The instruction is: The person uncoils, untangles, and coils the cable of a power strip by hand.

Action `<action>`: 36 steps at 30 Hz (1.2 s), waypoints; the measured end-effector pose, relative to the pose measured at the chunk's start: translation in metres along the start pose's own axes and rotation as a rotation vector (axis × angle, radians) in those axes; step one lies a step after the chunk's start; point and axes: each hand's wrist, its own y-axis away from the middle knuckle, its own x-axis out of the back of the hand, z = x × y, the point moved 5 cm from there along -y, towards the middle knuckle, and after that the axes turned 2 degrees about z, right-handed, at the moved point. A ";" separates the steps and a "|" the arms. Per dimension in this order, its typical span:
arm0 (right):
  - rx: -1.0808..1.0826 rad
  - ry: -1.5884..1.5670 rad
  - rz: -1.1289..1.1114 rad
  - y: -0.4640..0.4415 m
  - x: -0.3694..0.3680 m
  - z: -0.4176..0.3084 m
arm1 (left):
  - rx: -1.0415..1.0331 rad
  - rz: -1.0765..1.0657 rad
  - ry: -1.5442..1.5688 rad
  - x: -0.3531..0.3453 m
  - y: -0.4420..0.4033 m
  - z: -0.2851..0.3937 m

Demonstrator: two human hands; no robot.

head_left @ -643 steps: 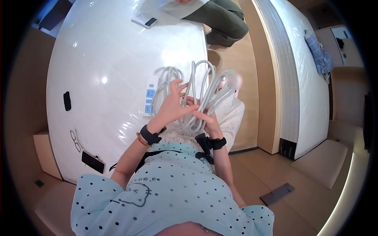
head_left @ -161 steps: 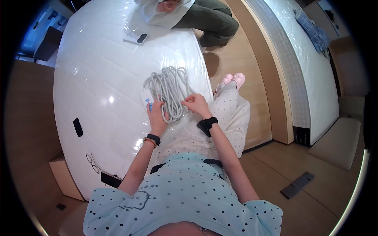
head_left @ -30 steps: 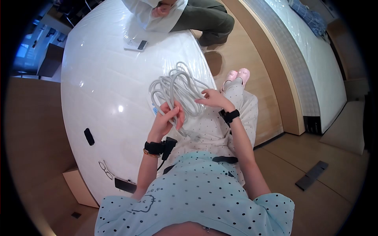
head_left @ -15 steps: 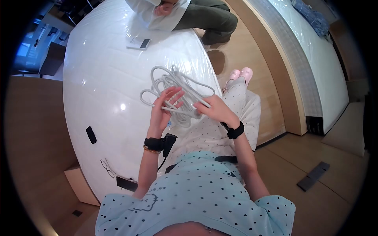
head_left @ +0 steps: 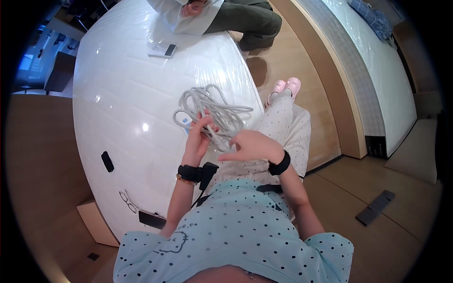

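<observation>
A loosely looped pale grey cable [head_left: 212,106] is gathered in my left hand [head_left: 199,137], whose fingers curl around its lower strands. The far loops spread over the plastic-covered mattress [head_left: 137,89]. Just right of the bundle's lower end is my right hand [head_left: 257,145], thumb and fingers apart with no strand between them. Partly covered by the left-hand loops, a small blue-and-white item [head_left: 186,122] shows; I cannot make out what it is.
Glasses [head_left: 127,202], a phone [head_left: 152,219] and a small black object [head_left: 107,161] lie on the mattress at left. A white box-like item [head_left: 163,49] lies near a seated person [head_left: 236,19]. A second wrapped mattress [head_left: 377,70] stands at right.
My right hand has let go of the cable and moved down, opening. My left fingers have closed around the strands, and the loops have sunk lower and bunched together.
</observation>
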 end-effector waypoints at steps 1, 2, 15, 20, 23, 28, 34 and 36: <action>0.024 -0.101 0.081 0.000 0.006 0.008 | -0.004 0.015 -0.005 -0.002 0.002 0.003; 0.048 -0.204 0.163 -0.001 0.014 0.016 | 0.003 -0.030 0.033 -0.005 0.004 0.006; 0.044 -0.432 0.230 -0.079 -0.022 0.104 | -0.010 -0.248 0.158 -0.025 0.027 0.009; 0.030 -0.186 0.637 -0.055 0.002 0.091 | -0.030 -0.022 -0.144 0.005 0.009 0.011; 0.104 -0.202 0.714 -0.040 0.017 0.079 | -0.006 0.005 -0.198 0.017 0.002 0.010; 0.196 -0.820 0.390 -0.028 0.005 0.049 | 0.040 0.040 0.041 0.000 0.003 0.012; 0.207 -0.780 0.186 -0.022 0.003 0.037 | 0.066 -0.023 0.100 0.011 0.000 0.002; 0.205 -0.757 0.158 -0.023 0.002 0.034 | 0.047 -0.087 0.029 0.010 0.001 0.001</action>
